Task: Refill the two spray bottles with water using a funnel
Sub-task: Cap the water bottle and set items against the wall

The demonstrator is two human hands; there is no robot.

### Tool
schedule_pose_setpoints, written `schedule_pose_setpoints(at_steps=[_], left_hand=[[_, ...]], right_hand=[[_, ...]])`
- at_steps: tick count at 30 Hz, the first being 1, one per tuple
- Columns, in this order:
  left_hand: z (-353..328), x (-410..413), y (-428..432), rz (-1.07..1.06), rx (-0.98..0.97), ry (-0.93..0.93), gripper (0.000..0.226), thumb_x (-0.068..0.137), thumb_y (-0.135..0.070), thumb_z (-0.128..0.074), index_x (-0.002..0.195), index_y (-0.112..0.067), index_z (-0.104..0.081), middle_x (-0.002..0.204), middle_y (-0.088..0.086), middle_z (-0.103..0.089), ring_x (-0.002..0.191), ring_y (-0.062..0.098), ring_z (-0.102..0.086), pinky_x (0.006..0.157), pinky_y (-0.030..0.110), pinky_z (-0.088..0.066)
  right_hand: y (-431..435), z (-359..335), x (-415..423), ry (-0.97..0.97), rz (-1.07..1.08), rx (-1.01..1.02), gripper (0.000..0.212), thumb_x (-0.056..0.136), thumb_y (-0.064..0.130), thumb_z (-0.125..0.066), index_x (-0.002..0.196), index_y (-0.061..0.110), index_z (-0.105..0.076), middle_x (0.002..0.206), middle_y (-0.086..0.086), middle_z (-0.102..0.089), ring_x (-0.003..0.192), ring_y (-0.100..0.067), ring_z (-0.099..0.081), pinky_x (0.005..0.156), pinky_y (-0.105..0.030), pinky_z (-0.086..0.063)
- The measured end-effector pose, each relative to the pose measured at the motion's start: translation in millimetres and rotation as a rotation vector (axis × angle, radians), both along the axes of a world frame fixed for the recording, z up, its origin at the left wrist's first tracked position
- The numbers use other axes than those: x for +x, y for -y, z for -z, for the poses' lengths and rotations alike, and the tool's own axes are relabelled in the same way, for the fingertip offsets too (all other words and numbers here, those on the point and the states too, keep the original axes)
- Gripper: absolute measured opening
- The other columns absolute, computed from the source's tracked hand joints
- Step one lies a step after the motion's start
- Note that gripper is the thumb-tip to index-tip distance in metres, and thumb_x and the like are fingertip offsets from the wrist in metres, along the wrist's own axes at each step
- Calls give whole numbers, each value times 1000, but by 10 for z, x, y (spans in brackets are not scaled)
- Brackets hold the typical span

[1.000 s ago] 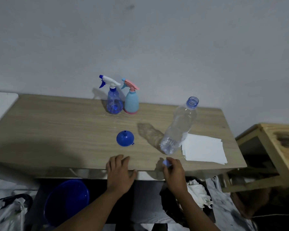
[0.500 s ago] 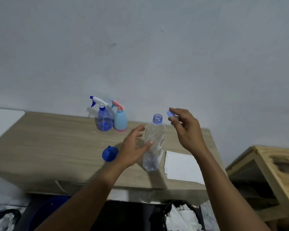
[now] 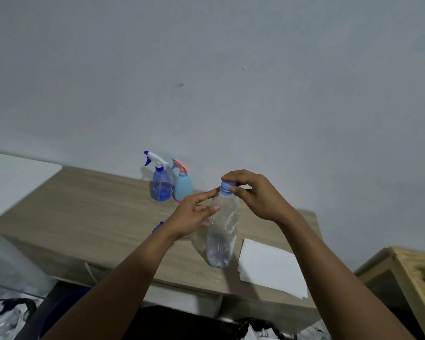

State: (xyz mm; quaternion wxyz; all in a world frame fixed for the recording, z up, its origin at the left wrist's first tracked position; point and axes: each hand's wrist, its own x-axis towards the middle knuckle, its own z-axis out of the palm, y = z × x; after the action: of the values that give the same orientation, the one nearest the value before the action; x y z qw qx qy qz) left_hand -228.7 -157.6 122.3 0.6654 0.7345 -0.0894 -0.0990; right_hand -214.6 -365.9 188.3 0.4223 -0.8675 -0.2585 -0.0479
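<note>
My right hand (image 3: 258, 195) is up on top of the clear bottle (image 3: 221, 239). My thumb and fingers are curled and pinch the little blue cap (image 3: 226, 187). The cap sits right on the mouth of the bottle.

My left hand (image 3: 194, 214) is at the left side of the bottle, up near its neck. My pointing finger is stretched out and touches the bottle just under the cap. My thumb rests on the side of the bottle a bit lower. These fingers are mostly straight, not wrapped round it.

The clear bottle stands up on the tabletop (image 3: 84, 212), on the right half, near the front edge. Some white papers (image 3: 270, 266) lie flat just to its right, at the front right corner.

The two spray bottles stand side by side at the back edge of the tabletop, close to the wall (image 3: 206, 69). The blue spray bottle (image 3: 161, 184) is see-through and has a white and blue top. The pale blue spray bottle (image 3: 183, 187) has a pink top and stands just to its right. They are very close, maybe touching.

Only a tiny bit of the blue funnel (image 3: 158, 227) peeks out behind my left wrist, left of the clear bottle.

A wooden stand (image 3: 407, 273) is off past the right edge.
</note>
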Motion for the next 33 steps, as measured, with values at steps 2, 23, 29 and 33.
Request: schedule_pose_setpoints(at_steps=[2, 23, 29, 33], left_hand=[[1, -2, 19, -11, -36, -22, 51, 91, -19, -71, 138, -31, -56, 134, -17, -62, 112, 11, -68, 83, 47, -61], [137, -143, 174, -248, -121, 22, 49, 84, -18, -77, 131, -19, -64, 131, -4, -67, 109, 19, -70, 80, 50, -62], [150, -124, 174, -248, -111, 8, 42, 85, -20, -76, 125, -27, -67, 127, -3, -70, 111, 22, -70, 83, 52, -61], [152, -116, 182, -257, -102, 28, 43, 85, -18, -76, 126, -26, -66, 132, -3, -67, 112, 18, -69, 80, 45, -62]], right_hand=[[10, -5, 17, -5, -22, -3, 28, 98, 11, -60, 122, 18, -70, 126, 6, -64, 109, -5, -63, 92, -16, -49], [-67, 48, 153, -64, 8, -24, 30, 94, 29, -67, 122, 20, -69, 113, 5, -64, 98, -12, -65, 87, -24, -53], [-74, 67, 163, -81, 101, 49, 33, 83, 36, -78, 109, 17, -72, 103, 5, -70, 90, -9, -67, 79, -21, -53], [39, 13, 181, -184, -46, -35, 39, 97, 34, -62, 134, 23, -62, 109, 6, -61, 103, -8, -62, 95, -25, -49]])
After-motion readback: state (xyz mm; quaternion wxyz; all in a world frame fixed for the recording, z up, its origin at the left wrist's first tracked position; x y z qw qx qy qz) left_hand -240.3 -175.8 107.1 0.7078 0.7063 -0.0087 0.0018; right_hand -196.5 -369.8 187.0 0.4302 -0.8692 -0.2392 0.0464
